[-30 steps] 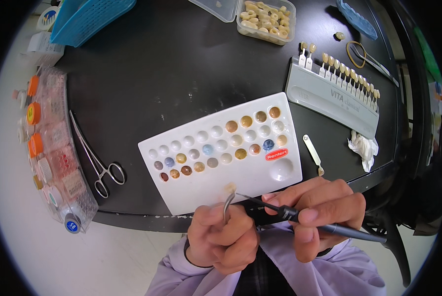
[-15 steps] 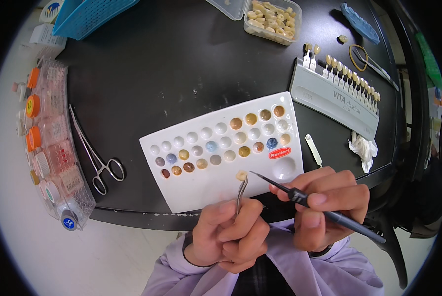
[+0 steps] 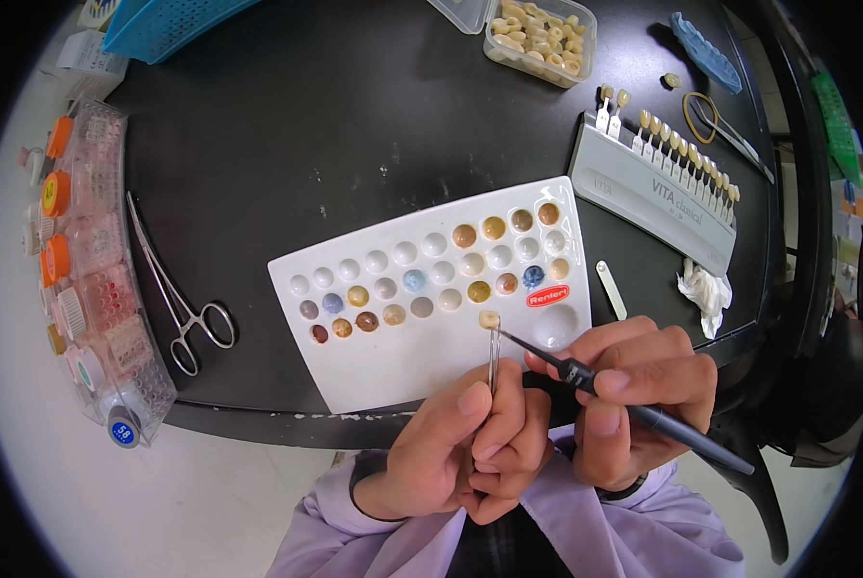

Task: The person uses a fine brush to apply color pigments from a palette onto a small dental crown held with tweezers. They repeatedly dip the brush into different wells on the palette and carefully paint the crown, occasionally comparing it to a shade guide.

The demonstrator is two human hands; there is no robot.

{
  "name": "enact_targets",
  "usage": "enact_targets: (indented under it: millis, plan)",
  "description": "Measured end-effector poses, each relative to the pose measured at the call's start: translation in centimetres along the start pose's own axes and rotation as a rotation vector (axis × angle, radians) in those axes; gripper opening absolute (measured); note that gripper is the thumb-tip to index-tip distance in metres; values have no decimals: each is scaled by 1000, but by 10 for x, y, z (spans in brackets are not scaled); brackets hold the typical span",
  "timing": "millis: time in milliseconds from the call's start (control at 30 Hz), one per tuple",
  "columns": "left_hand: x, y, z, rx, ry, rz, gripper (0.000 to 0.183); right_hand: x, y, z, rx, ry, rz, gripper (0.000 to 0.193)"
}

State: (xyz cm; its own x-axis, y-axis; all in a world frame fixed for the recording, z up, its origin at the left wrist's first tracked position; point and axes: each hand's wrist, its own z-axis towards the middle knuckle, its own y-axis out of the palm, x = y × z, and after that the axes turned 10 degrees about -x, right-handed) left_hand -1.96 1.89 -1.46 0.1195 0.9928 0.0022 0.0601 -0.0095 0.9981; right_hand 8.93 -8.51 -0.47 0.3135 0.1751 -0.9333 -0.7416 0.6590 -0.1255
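Observation:
My left hand (image 3: pixel 470 443) is closed around slim metal tweezers (image 3: pixel 495 358), pointing up and away from me. At their tips sits a small cream-coloured dental crown (image 3: pixel 489 319), above the near part of a white mixing palette (image 3: pixel 369 371). My right hand (image 3: pixel 639 409) pinches a fine brush (image 3: pixel 687 438) with a dark handle. Its pointed tip is right beside the crown and tweezer ends; whether it touches them I cannot tell. Rows of round wells in the palette hold brown, yellow, blue, grey and whitish colours.
Scissor-handled forceps (image 3: pixel 189 313) lie left, beside clear boxes with orange lids (image 3: pixel 99 246). Far off are a blue basket (image 3: pixel 176 29) and a box of crowns (image 3: pixel 537 43). At right stand a tooth shade guide (image 3: pixel 653 197), crumpled tissue (image 3: pixel 706 299) and a white spatula-like strip (image 3: pixel 611 291).
My left hand has shifted right and turned, bringing the tweezers nearly upright and the crown right and farther from me, against the brush tip's side. My right hand has barely moved.

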Motion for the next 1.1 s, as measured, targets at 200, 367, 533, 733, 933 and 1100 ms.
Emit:
enact_targets:
  millis: [200, 367, 533, 733, 933, 1100]
  plan:
    - [0, 3, 1, 10, -3, -7, 40, 2, 3, -3, 143, -10, 144, 26]
    - [0, 0, 1, -9, -28, 8, 40, 1, 0, 0, 17, -14, 65, 27]
    - [0, 0, 2, -12, -30, 50, 40, 2, 0, -3, 35, 27, 54, 28]
    - [1, 2, 3, 4, -78, 102, 41, 2, -1, -3, 66, -24, 88, 29]
    - [0, 3, 3, 22, -44, 174, 40, 4, -1, -4, 41, -14, 42, 27]
    - [-3, 0, 7, -13, -12, 184, 39, 4, -1, -2, 51, -54, 68, 27]
